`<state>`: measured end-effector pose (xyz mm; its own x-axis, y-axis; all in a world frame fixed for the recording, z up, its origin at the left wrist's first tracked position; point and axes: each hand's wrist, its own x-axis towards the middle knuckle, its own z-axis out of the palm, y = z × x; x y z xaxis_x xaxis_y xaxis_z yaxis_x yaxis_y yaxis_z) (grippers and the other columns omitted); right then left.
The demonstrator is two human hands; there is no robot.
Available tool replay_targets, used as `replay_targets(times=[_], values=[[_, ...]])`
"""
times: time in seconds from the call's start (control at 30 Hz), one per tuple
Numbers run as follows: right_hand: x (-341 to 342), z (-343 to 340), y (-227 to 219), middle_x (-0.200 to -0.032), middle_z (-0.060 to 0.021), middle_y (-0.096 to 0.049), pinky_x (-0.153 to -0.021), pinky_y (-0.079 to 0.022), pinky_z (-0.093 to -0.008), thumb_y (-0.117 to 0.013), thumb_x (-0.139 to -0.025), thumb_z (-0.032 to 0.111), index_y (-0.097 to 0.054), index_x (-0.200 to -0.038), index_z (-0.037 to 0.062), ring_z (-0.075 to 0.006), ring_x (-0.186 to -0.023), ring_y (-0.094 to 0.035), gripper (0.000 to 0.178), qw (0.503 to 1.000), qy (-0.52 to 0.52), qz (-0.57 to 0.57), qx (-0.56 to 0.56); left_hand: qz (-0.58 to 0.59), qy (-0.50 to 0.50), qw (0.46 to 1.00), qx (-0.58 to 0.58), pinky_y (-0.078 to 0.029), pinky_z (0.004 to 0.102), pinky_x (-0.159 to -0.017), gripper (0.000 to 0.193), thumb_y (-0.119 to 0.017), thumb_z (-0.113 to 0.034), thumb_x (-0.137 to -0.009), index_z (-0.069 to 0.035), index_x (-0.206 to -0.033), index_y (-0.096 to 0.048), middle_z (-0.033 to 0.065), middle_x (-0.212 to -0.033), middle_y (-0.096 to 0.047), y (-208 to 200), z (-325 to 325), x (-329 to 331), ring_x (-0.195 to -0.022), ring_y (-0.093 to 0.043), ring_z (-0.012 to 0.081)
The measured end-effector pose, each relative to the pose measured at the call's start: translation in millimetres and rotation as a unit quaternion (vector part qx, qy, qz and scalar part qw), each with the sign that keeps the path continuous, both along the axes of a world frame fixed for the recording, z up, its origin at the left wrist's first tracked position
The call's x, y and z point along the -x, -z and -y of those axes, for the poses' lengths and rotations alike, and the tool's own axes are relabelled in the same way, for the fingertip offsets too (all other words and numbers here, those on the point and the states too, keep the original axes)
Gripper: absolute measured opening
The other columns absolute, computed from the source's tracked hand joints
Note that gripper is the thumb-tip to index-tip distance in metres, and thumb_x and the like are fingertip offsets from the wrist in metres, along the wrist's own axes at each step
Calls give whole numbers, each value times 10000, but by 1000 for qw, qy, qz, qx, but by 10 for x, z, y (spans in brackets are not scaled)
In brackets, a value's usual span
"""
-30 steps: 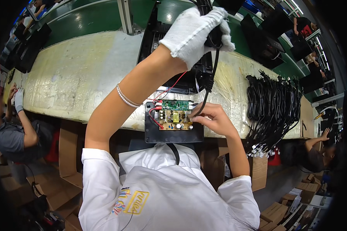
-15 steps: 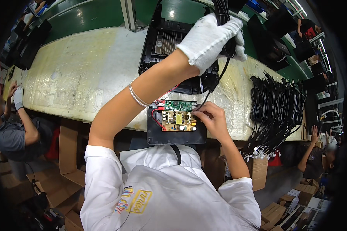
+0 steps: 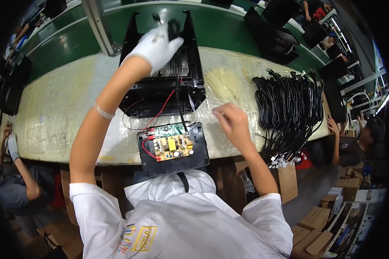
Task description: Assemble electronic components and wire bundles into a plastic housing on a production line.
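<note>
On the desk [image 3: 52, 112], covered in pale plastic sheeting, a black appliance housing [image 3: 162, 82] lies just beyond a black base plate carrying a small circuit board [image 3: 173, 146]. Red and black wires run between them. The gloved left hand [image 3: 155, 45] closes on a black cable at the housing's top. The bare right hand [image 3: 229, 123] pinches a thin white tie near a heap of white ties [image 3: 222, 84], beside bundled black power cords [image 3: 289, 108].
</note>
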<state>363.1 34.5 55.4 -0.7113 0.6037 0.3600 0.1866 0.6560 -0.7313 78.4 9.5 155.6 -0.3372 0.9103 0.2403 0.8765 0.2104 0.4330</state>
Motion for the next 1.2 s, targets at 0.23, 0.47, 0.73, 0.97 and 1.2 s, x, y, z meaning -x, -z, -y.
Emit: replay_targets(times=[0.23,0.47,0.73,0.97,1.2], values=[[110,-514,226,-920,-154,-591,-705,-505,-424,-642,-824,-1,-642,-951,-9,-360,-789,-614,127,952,59,169,-248,19,84,968,-234,-507,327,-749,118,-617,-31,-860,-29,-974,-589,96,-921,-590,487,899,-748,-815,-609,236],[206,-528,165,-917,-171,-557,-733,-500,-448,-612,-784,-30,-573,-879,-19,-374,-842,-603,103,950,30,162,-266,108,133,979,-113,-541,337,-744,85,-476,4,-905,-16,-981,-510,139,-963,-600,1006,984,-841,-845,-661,275],[207,-464,40,-873,-142,-612,-668,-511,-383,-645,-829,-24,-633,-916,-16,-333,-771,-620,88,955,27,114,-273,500,-31,832,-240,-550,308,-730,181,-433,-103,-999,-10,-1154,-413,157,-1090,-620,1046,1014,-974,-871,-665,197],[121,-265,-101,-807,-87,-674,-602,-494,-260,-665,-874,-4,-670,-941,-24,-144,-688,-645,70,986,105,-71,-107,161,241,957,16,-516,359,-873,200,-519,-99,-911,-19,-1054,-632,124,-1079,-642,1422,805,-736,-956,-656,281],[118,-59,383,-941,-95,-680,-719,-523,-242,-588,-953,52,-572,-1022,14,-128,-834,-654,80,902,54,-169,394,262,212,941,37,-518,365,-819,226,-603,-200,-893,-9,-983,-685,155,-950,-691,1301,606,-761,-927,-662,295]])
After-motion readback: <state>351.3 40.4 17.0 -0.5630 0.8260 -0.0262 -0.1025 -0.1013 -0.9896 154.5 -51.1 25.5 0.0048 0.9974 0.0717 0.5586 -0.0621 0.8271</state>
